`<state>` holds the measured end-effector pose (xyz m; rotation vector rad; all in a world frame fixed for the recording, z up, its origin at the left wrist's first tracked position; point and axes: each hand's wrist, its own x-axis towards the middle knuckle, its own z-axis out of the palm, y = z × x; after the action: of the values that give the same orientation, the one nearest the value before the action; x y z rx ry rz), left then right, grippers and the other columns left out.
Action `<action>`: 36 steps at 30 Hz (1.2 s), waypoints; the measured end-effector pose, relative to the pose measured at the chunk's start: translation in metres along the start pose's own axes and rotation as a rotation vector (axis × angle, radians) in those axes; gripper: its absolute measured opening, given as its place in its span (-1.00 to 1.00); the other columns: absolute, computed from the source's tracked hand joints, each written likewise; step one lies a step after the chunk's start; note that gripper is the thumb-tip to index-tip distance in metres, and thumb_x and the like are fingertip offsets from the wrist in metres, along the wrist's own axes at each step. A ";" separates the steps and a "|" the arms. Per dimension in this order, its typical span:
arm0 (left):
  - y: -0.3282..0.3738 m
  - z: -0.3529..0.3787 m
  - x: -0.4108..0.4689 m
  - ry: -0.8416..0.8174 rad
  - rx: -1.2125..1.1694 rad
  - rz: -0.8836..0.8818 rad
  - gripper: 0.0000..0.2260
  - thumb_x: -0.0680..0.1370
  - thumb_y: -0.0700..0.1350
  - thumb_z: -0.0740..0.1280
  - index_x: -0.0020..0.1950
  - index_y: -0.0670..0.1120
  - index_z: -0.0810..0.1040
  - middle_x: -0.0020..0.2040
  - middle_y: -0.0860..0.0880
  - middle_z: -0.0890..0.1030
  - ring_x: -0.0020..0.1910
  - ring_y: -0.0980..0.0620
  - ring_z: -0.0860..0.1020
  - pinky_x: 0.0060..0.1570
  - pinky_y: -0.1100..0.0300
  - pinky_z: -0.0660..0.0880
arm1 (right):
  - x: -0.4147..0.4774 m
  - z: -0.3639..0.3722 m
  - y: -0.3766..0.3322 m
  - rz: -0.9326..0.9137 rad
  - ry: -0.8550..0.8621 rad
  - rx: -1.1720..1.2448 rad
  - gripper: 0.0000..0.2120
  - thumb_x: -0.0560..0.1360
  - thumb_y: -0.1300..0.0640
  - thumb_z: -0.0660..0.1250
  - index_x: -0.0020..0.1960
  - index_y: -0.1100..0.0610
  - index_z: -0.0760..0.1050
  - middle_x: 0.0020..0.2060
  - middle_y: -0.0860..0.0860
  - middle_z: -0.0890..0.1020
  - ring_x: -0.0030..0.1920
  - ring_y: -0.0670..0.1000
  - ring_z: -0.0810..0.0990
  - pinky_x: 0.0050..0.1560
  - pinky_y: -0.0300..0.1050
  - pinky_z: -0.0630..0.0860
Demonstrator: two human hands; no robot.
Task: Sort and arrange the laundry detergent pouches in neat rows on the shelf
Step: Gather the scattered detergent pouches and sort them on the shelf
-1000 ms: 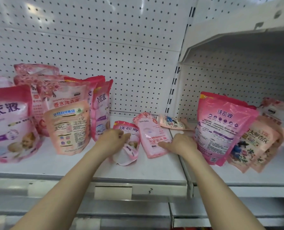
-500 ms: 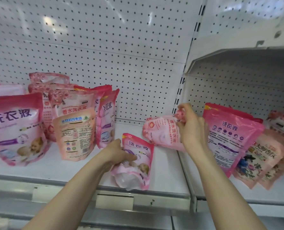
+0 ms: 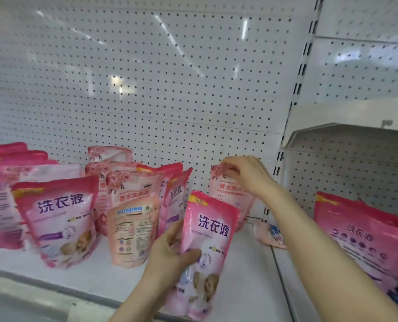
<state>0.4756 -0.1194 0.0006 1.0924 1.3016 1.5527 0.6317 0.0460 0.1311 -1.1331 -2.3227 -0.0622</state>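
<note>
1. Since half a second ago, both pouches have come up: my left hand [image 3: 170, 256] has lifted the bright pink pouch [image 3: 206, 247] from its slump on the shelf [image 3: 247, 287], and my right hand [image 3: 247, 175] has turned the pale pink pouch [image 3: 228, 194] from sideways to upright.
2. My left hand holds the bright pink pouch, thumb across its front, fingers behind its left edge; the pouch tilts slightly right.
3. My right hand pinches the top edge of the pale pink pouch, which stands behind and right of the one in my left hand, close to the pegboard back [image 3: 170, 89].
4. Left of my left hand stands a cluster of pouches [image 3: 133, 217], an orange-backed one in front.
5. Below my right forearm a small pouch [image 3: 269, 235] lies flat.
6. Right of that arm, more pink pouches [image 3: 360, 240] lean on the next shelf section.
</note>
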 end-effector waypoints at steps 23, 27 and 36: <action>-0.012 0.000 0.025 0.401 0.096 0.490 -0.69 0.54 -0.34 0.30 -0.02 0.08 0.35 -0.05 -0.04 0.50 -0.11 0.17 0.50 -0.10 0.22 0.45 | -0.111 0.114 0.089 0.529 -0.250 -0.135 -0.69 0.55 0.07 0.19 0.26 0.11 0.44 0.19 0.13 0.61 0.20 0.16 0.57 0.11 -0.06 0.48; -0.015 -0.006 0.023 0.306 0.096 0.461 -0.58 0.52 -0.42 0.27 0.14 0.07 0.31 0.10 0.01 0.52 0.06 0.15 0.55 0.01 0.35 0.50 | -0.134 0.109 0.057 0.430 -0.223 0.080 -0.81 0.49 -0.08 0.27 0.04 -0.07 0.58 -0.01 -0.09 0.66 0.06 0.02 0.59 -0.11 -0.15 0.40; -0.032 -0.018 -0.006 0.372 0.370 0.828 -0.63 0.52 -0.38 0.30 0.31 -0.20 0.41 0.21 -0.03 0.43 0.20 -0.10 0.47 0.19 -0.09 0.48 | -0.175 0.092 -0.008 0.533 -0.012 0.311 -0.78 0.54 0.05 0.30 -0.18 0.06 0.67 -0.21 -0.05 0.71 -0.10 0.01 0.63 -0.12 -0.16 0.47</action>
<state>0.4619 -0.1261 -0.0339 1.7904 1.5153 2.2497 0.6702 -0.0598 -0.0318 -1.5360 -1.8800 0.4839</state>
